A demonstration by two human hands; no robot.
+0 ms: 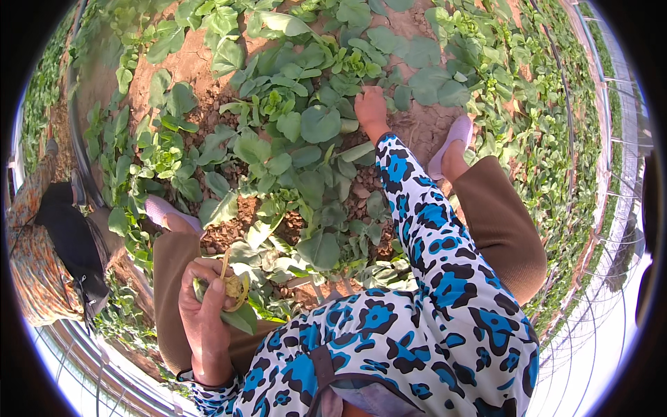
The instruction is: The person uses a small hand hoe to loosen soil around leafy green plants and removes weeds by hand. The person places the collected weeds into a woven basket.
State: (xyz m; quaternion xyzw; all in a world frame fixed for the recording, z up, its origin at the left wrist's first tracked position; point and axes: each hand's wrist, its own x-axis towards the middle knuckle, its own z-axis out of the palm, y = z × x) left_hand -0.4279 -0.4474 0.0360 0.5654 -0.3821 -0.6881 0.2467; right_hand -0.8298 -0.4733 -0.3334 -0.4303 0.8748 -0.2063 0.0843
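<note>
My left hand (206, 313) is raised near my left knee, its fingers closed around a small bunch of plant pieces: a green leaf (241, 318), a yellowish-green clump (234, 289) and a pale thin stalk or band. Stretched forward, my right hand (371, 107) is at the leafy green plants (320, 123), fingers bent beside a stem at the edge of bare soil. Its fingertips are partly hidden among leaves, so whether they grip anything is unclear.
Broad-leaved plants stand around both my shoes (452, 143), with cracked soil (427, 125) between them. A black hose (78, 120) runs along the left. Another person (44, 260) is at the far left. Metal framing (604, 104) of a greenhouse-like structure curves along the right.
</note>
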